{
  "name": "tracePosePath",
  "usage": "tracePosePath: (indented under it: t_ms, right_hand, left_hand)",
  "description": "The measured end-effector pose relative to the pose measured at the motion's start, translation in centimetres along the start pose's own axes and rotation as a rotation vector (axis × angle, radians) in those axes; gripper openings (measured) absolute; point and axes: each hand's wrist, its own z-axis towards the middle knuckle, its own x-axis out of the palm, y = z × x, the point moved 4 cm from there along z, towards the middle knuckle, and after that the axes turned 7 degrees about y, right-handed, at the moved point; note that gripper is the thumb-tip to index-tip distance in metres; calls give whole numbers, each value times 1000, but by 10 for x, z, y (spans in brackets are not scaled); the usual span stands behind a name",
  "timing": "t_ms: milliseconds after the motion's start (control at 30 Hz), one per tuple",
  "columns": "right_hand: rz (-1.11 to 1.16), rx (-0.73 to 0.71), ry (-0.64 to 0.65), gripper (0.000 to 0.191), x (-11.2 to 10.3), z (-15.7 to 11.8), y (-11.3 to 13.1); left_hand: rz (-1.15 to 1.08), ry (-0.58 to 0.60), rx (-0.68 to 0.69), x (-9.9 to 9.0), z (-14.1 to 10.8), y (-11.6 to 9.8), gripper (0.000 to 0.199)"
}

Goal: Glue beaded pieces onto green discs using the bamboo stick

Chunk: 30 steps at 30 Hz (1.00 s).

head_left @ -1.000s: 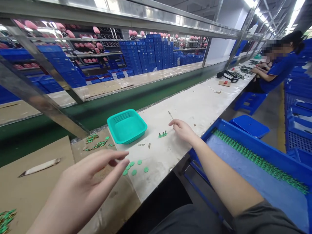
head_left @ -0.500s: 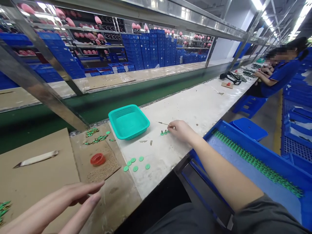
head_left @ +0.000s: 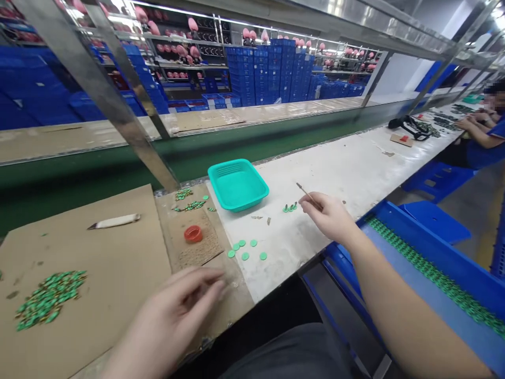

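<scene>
Right hand point(head_left: 331, 218): closed, with the thin stick point(head_left: 304, 191) pinched in its fingertips.
Thin stick: over the white table top point(head_left: 335, 168), dark tip up and out. It looks light and stiff, and its thin tip might bend. The shaft, behind the tip, seems best to hold.
Small green parts point(head_left: 291, 208): in a little row just beside the right hand, dark bits up. They look light and easy to tip; pinch them by the sides.
Left hand point(head_left: 169, 310): fingers bent, blurry. I cannot tell if it grips something tiny.
Flat green discs point(head_left: 263, 256): near the teal basket point(head_left: 258, 200). They look thin and maybe slippery; lift by the edge.
</scene>
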Motion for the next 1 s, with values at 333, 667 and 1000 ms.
tracePosePath:
  t_ms: [333, 667, 1000]
  right_hand:
    - [217, -47, 33, 30, 45, -81, 43]
    - [424, -38, 134, 66, 77, -98, 48]
    - [925, -295, 334, 29, 96, -67, 112]
  left_hand:
    - [147, 178, 51, 82, 65, -67, 14]
    - [13, 71, -45, 24, -22, -4, 20]
    - [276, -157, 222, 3, -65, -2, 27]
